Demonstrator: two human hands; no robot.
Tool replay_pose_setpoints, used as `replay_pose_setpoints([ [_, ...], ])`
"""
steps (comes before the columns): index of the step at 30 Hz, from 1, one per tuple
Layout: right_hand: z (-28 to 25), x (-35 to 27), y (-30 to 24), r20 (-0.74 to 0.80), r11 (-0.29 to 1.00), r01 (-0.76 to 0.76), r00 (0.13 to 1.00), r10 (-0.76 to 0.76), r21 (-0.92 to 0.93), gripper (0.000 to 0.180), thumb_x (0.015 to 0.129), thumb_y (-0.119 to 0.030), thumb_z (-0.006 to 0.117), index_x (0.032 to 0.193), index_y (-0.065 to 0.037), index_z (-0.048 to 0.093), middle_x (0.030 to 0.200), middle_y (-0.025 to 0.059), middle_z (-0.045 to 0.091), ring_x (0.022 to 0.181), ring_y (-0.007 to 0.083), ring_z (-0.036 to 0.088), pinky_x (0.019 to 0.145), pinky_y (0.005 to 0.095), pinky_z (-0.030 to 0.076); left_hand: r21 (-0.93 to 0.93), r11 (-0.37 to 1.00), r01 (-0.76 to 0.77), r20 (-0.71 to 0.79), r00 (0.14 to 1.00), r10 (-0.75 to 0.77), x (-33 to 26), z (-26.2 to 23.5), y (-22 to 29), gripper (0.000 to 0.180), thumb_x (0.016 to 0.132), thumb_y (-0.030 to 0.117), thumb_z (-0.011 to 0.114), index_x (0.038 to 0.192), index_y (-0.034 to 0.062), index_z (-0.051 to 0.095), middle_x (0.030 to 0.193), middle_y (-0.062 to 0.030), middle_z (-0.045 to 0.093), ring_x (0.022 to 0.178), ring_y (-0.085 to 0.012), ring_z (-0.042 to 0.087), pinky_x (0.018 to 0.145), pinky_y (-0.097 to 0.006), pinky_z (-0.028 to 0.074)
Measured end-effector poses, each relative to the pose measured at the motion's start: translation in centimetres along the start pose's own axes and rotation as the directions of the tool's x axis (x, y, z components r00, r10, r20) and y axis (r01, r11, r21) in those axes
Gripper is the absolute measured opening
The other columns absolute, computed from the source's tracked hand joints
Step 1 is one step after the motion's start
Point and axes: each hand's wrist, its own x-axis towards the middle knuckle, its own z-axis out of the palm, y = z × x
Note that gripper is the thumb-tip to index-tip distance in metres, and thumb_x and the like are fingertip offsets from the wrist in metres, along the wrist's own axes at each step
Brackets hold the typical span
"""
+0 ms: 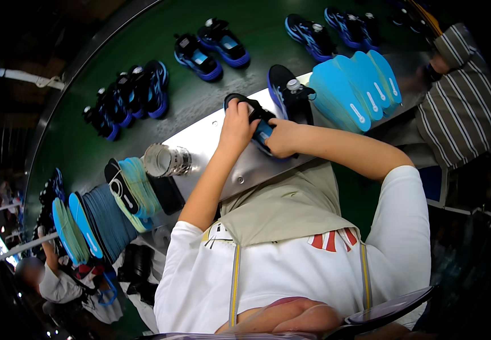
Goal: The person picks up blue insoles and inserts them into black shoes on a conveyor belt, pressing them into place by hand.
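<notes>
A black shoe (245,101) with a blue insole (264,131) inside lies on the metal work plate in front of me. My left hand (237,129) is closed over its upper, the fingers curled at the collar and tongue. Fingers of my right hand (284,139) are bent round the heel end, at the opening beside the insole; the fingertips are partly hidden. Just beyond, to the right, a second black shoe (284,79) with a purple-blue sole and white paper stuffing stands on the plate's far edge.
A clear jar (168,160) sits left on the metal plate (200,133). Bundled insoles (106,209) stand further left; bright blue insoles (342,90) fan out at right. Several shoes (211,51) rest on the green belt (115,51). A person in striped clothing (455,107) is at right, another (64,283) lower left.
</notes>
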Motion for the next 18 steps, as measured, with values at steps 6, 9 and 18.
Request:
replay_pose_setpoints([
  [6,1.0,-1.3,-2.0,0.018,0.964,-0.12,0.993,0.119,0.239,0.061,0.076,-0.037,0.028,0.103,0.016,0.042,0.074,0.0158,0.059,0.086,0.0232,0.055,0.101,0.0397,0.001,-0.025,0.999,0.042,0.129,0.991,-0.038,0.8,0.1,-0.2,0.032,0.066,0.004,0.06,0.087,-0.0038,0.037,0.089,-0.0213,0.039,0.075,-0.037,0.047,0.063,-0.038,0.043],
  [9,2.2,-2.2,-2.1,-0.27,0.926,-0.052,0.949,0.162,0.373,0.053,0.073,-0.031,0.039,0.106,0.011,0.042,0.071,0.0164,0.058,0.08,0.0253,0.056,0.1,0.0374,0.011,0.217,0.973,-0.081,0.206,0.978,0.035,1.1,-0.7,0.2,0.022,0.073,0.01,0.054,0.085,-0.0027,0.04,0.084,-0.0195,0.043,0.068,-0.0335,0.051,0.057,-0.036,0.044],
  [18,10.2,-9.8,9.7,-0.643,0.633,-0.131,-0.052,0.764,0.763,0.026,0.074,-0.017,0.052,0.098,-0.006,0.053,0.093,0.0163,0.055,0.085,0.0312,0.052,0.076,0.0378,0.042,0.252,0.964,-0.088,0.195,0.98,0.038,2.4,-1.6,-1.1,0.01,0.073,0.009,0.05,0.082,0.0049,0.046,0.068,-0.0128,0.053,0.057,-0.0282,0.054,0.05,-0.036,0.043],
])
